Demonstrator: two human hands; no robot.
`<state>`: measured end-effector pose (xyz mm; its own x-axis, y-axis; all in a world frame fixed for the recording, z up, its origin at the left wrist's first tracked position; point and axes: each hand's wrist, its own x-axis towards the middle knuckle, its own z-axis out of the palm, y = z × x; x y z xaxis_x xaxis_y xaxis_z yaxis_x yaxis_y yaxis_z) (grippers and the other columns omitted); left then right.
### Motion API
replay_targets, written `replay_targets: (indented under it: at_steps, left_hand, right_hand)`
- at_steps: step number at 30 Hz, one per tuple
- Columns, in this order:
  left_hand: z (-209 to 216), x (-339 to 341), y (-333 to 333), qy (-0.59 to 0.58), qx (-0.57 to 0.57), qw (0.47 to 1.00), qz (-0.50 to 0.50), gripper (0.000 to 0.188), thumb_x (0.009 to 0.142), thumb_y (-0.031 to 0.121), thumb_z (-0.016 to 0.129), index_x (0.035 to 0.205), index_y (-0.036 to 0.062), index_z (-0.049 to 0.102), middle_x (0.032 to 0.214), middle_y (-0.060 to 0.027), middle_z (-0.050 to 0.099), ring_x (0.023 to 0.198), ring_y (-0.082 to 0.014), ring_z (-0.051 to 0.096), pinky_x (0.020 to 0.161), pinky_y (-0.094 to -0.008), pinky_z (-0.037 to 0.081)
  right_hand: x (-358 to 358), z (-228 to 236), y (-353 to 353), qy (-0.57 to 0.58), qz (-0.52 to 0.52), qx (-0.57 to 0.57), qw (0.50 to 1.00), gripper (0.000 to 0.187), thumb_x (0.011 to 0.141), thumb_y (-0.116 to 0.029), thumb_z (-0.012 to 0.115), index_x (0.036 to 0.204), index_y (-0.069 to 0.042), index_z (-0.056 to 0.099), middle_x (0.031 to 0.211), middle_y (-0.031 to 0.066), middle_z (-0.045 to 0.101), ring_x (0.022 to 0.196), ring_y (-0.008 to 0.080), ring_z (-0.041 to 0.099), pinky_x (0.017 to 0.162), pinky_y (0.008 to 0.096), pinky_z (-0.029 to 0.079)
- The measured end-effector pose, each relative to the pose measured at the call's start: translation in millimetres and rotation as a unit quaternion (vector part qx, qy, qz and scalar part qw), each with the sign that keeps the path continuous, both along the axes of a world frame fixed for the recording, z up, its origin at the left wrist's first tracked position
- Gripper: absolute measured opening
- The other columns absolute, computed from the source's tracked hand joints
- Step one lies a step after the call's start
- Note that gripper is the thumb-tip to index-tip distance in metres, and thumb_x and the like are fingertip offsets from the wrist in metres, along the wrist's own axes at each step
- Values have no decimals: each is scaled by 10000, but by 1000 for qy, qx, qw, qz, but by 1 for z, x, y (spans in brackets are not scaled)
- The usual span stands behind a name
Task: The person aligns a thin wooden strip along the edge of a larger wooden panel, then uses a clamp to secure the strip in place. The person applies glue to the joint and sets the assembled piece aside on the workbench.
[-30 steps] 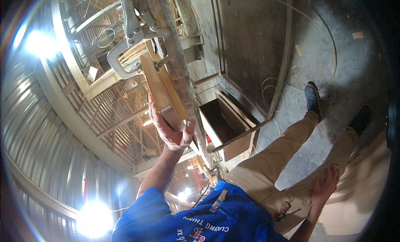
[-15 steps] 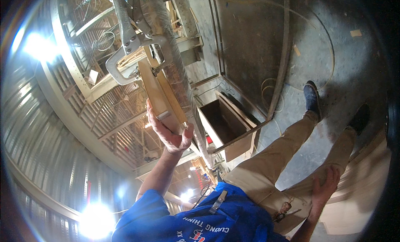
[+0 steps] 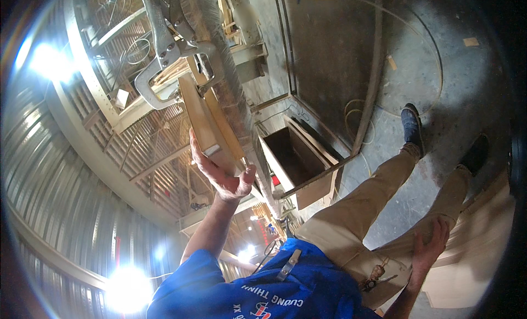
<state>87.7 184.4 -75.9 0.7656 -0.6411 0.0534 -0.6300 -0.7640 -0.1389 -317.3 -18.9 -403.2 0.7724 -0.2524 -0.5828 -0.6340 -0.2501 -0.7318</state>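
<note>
My left hand (image 3: 225, 179) is raised at the end of a pale wooden piece (image 3: 204, 121). Its fingers lie along one side, and the thumb presses at the other edge near a narrower yellowish strip (image 3: 228, 130). A metal locking C-clamp (image 3: 147, 80) straddles the far end of the wood, its jaws pinching from both sides. The clamp's handles run out of view at the top. Down at the right, my right hand (image 3: 431, 246) lies on my trouser leg (image 3: 409, 242), fingers spread and nothing in it.
Right of the wood, an open box (image 3: 296, 160) stands within a metal frame (image 3: 362, 127). A thin hose (image 3: 439, 72) curves over the concrete floor (image 3: 395, 193) near my shoes. Beside the clamp runs a plastic-wrapped post (image 3: 222, 94). Bright lamps glare at the left.
The clamp and the far end of the wood have shifted slightly left in the view. My left hand keeps its hold, and my right hand stays on my leg.
</note>
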Motion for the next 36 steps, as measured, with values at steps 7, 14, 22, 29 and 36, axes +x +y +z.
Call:
replay_targets:
  at_steps: [7, 14, 22, 29, 36]
  left_hand:
    - [-2, 1, -1, -14, 3, 1000, -25, 1164, 828, 604, 730, 1596, -62, 162, 1625, -287, 242, 1502, -414, 271, 1215, -537, 225]
    - [-2, 4, -5, -22, -1, 995, -95, 989, 900, 499, 705, 1616, 9, 231, 1619, -305, 280, 1494, -435, 310, 1206, -545, 270]
    - [1, 0, -14, 5, -40, 993, -113, 795, 924, 344, 727, 1579, 58, 379, 1585, -316, 355, 1452, -462, 394, 1188, -532, 326]
    - [7, 9, -16, 51, -88, 988, -120, 619, 881, 229, 755, 1450, 77, 567, 1550, -256, 450, 1429, -449, 452, 1192, -568, 319]
    - [37, 8, -18, 85, -85, 987, -104, 631, 885, 231, 744, 1470, 114, 537, 1542, -213, 468, 1444, -395, 446, 1209, -544, 311]
  right_hand:
    - [-9, -8, 9, 9, -17, 1, 1000, 638, 835, -364, 713, 1324, 28, 597, 1414, 270, 557, 1384, 509, 432, 1173, 589, 317]
    - [-12, -9, 7, 3, -19, -2, 1000, 566, 778, -176, 720, 1302, 4, 601, 1413, 229, 562, 1385, 458, 446, 1166, 548, 347]
    - [-15, -16, 12, 88, -43, -6, 995, 649, 677, -224, 835, 1263, -32, 633, 1360, 209, 597, 1355, 422, 480, 1136, 511, 401]
    - [21, -10, -11, 102, 34, -43, 993, 527, 746, -279, 838, 1200, -54, 692, 1284, 218, 642, 1236, 416, 569, 1036, 487, 469]
    - [82, 33, -47, 68, 76, -85, 991, 317, 864, -231, 756, 1104, -26, 728, 1005, 226, 736, 970, 409, 709, 872, 477, 554]
